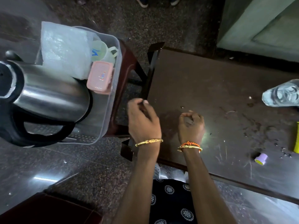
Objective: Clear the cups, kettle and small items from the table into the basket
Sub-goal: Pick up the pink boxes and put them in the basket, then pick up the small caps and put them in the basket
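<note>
Nearest the person, both hands sit over the left end of the dark table (210, 81). The right hand (191, 126) rests curled into a loose fist on the tabletop near the front edge; whether it pinches anything small inside I cannot tell. The left hand (142, 120) hangs at the table's front-left corner, fingers bent inward with thumb and fingertips close together, seemingly empty, though a tiny item could be hidden there.

Along the front edge to the right lies a small lilac spool with a yellow end (260, 158), on its side, and at the right edge a yellow object (296, 138) is cut off by the frame. Farther back on the right edge stands a clear glass (282, 93).

Left of the table, off its left edge, the clear plastic basket (113, 88) sits on a dark red stool (127, 62). It already holds the steel kettle (47, 91), a pink lidded box (100, 77), a pale cup (103, 50) and a white wrapped bundle (64, 50).

The job looks mostly done, with the small leftovers now being gathered. Next, a reach right across the table for the spool and the glass seems called for, then a carry back to the basket's free corner.
</note>
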Demonstrator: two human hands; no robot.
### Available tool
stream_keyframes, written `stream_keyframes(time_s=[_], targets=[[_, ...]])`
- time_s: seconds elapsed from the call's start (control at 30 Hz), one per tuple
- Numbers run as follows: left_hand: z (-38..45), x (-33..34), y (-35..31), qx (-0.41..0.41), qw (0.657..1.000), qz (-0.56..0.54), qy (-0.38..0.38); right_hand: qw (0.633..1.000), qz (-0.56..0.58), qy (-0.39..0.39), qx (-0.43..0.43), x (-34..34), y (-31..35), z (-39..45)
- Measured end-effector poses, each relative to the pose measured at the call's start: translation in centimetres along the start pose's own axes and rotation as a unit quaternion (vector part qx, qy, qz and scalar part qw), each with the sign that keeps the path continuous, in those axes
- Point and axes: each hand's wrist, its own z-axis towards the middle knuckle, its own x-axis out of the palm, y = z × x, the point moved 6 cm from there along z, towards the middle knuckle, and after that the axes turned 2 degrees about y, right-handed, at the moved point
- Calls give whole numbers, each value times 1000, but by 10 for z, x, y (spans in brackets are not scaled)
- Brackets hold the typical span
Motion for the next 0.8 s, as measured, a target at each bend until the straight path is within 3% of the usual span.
stream_keyframes(time_s=[0.13, 0.23, 0.33, 0.47, 0.57, 0.7, 0.8], targets=[[-54, 68, -8, 28, 974, 44, 221, 997, 21, -69, 26, -40, -30, 10], [-94, 119, 1, 28, 909, 146, 390, 994, 9, -91, 59, -72, -62, 20], [-126, 141, 10, -6, 855, 205, 477, 988, -4, -123, 90, -111, -94, 30], [-164, 156, 14, -78, 809, 222, 539, 969, -19, -187, 161, -164, -137, 42], [-191, 168, 8, -87, 795, 245, 548, 950, -34, -226, 210, -196, -163, 49], [-214, 182, -4, -57, 815, 257, 517, 940, -67, -189, 276, -216, -194, 60], [-219, 194, -16, -51, 847, 195, 492, 944, -57, -135, 297, -221, -210, 68]])
